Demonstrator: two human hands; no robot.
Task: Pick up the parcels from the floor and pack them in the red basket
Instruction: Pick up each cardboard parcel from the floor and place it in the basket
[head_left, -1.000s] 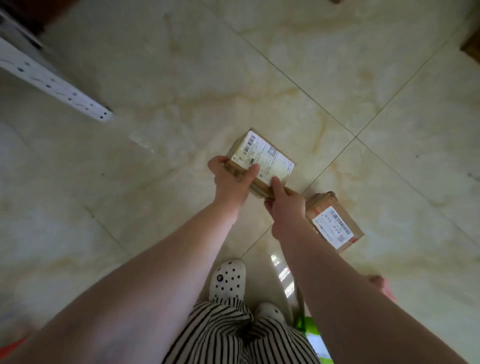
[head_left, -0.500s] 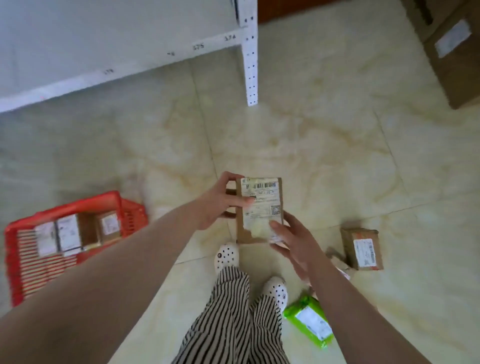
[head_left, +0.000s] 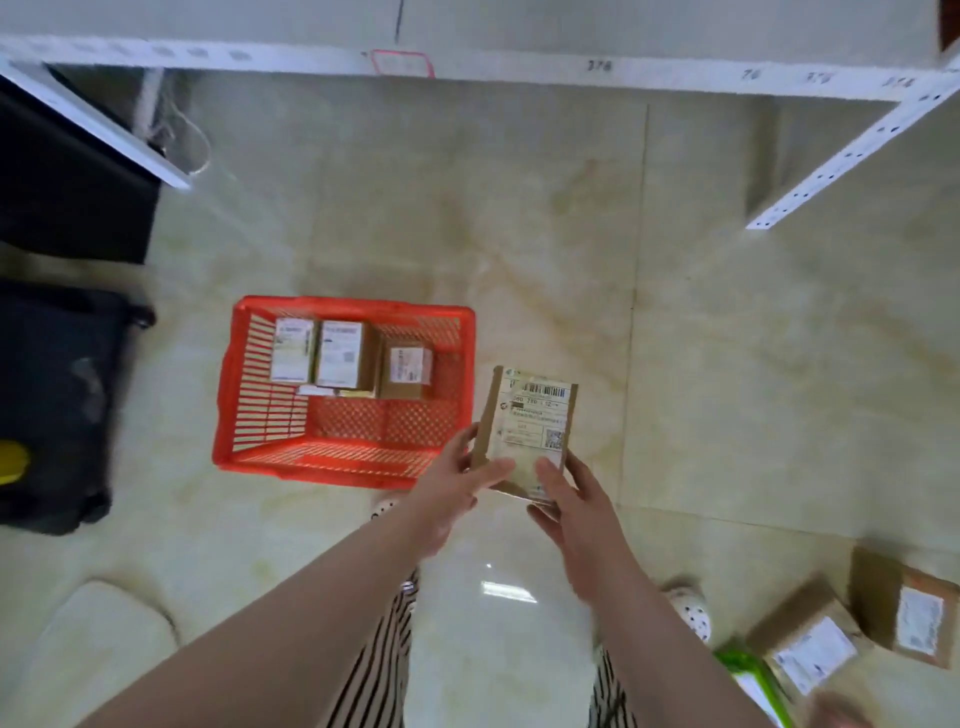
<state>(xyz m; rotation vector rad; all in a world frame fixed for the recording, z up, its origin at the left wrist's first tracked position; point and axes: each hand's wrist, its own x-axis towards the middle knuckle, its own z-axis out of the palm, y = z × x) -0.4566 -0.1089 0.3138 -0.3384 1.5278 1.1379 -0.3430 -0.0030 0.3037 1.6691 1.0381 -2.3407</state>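
Observation:
I hold a flat brown cardboard parcel (head_left: 530, 426) with a white barcode label in both hands, in mid-air just right of the red basket (head_left: 291, 470). My left hand (head_left: 457, 483) grips its lower left edge and my right hand (head_left: 571, 499) its lower right corner. The red plastic basket stands on the floor and has three labelled brown parcels (head_left: 353, 358) lined up along its far wall. Two more brown parcels (head_left: 904, 618) and a green parcel (head_left: 753, 675) lie on the floor at the lower right.
A white metal shelf rack (head_left: 571, 67) spans the top, with one leg (head_left: 841, 161) at the right and another (head_left: 98, 124) at the left. Dark black objects (head_left: 57, 395) stand at the far left. A pale cushion-like object (head_left: 98, 644) lies lower left. My feet in white clogs stand below.
The view has swung left, so the red basket now lies just left of the parcel. Both hands still hold the parcel, now gripping its lower end.

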